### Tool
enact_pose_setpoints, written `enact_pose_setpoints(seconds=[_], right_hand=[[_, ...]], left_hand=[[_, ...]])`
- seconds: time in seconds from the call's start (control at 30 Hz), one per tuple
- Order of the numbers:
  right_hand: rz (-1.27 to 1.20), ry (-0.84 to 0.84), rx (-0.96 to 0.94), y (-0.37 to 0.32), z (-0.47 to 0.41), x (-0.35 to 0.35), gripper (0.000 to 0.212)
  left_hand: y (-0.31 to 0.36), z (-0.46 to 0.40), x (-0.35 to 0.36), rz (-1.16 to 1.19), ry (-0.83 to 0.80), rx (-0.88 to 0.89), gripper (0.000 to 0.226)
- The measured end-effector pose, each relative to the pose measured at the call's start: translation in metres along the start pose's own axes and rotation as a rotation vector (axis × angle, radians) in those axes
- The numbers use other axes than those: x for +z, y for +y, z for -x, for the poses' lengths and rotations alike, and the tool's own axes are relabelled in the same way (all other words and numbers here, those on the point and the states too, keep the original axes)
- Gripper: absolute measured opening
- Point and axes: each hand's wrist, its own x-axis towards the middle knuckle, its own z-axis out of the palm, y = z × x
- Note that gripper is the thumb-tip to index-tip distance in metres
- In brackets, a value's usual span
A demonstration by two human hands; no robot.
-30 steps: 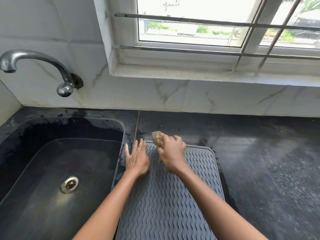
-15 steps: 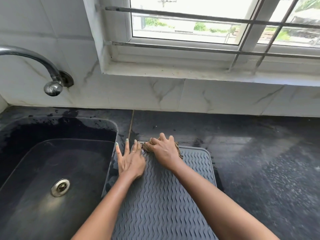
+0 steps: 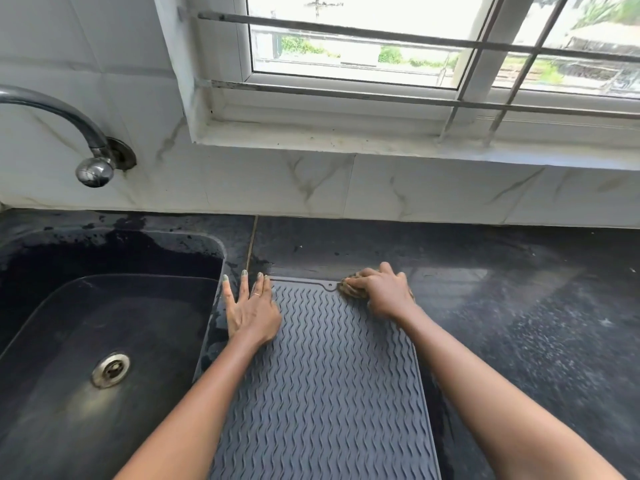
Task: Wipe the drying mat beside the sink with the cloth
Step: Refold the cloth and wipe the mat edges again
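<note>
Black stone forms the sink (image 3: 41, 341) on the left, with a metal drain (image 3: 110, 370) in its floor and a curved steel tap (image 3: 69, 133) coming out of the white marbled wall above it. Just right of the sink's edge, the left hand (image 3: 250, 311) lies flat, fingers straight and spread, pressing down the far left corner of the drying mat (image 3: 329, 393); its outer fingers reach past the mat onto the wet strip of counter. The grey, wavy-ribbed mat runs from near to far on the dark countertop (image 3: 536, 341), right beside the sink. At the mat's far edge, toward its right corner, the right hand (image 3: 381, 291) curls over a brownish cloth (image 3: 348, 289), holding it down on the ribs. Only a bit of cloth shows by the fingertips. Farther back, a barred window (image 3: 398, 46) sits over the sill.
</note>
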Motion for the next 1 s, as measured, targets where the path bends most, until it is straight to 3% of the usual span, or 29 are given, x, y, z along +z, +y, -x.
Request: enact_pose_setpoints(seconds=[0.13, 0.27, 0.37, 0.73, 0.93, 1.0], right_hand=[[-0.112, 0.091, 0.168, 0.018, 0.004, -0.001, 0.067], [-0.082, 0.102, -0.054, -0.016, 0.005, 0.009, 0.062], [0.018, 0.125, -0.111, -0.02, 0.007, 0.014, 0.049], [0.144, 0.069, 0.062, 0.057, 0.045, 0.005, 0.054], [0.037, 0.029, 0.152, 0.043, 0.039, -0.006, 0.05], [0.043, -0.033, 0.154, 0.038, 0.05, 0.002, 0.05]], left_hand=[[0.024, 0.005, -0.002, 0.117, 0.145, 0.069, 0.062], [0.071, 0.012, 0.0, 0.163, 0.107, 0.362, 0.061], [0.082, 0.012, 0.004, 0.158, 0.053, 0.33, 0.061], [0.085, 0.013, -0.005, 0.055, 0.025, 0.317, 0.062], [0.129, 0.027, -0.016, 0.131, 0.038, 0.58, 0.06], [0.143, 0.03, -0.013, 0.109, -0.002, 0.583, 0.059]])
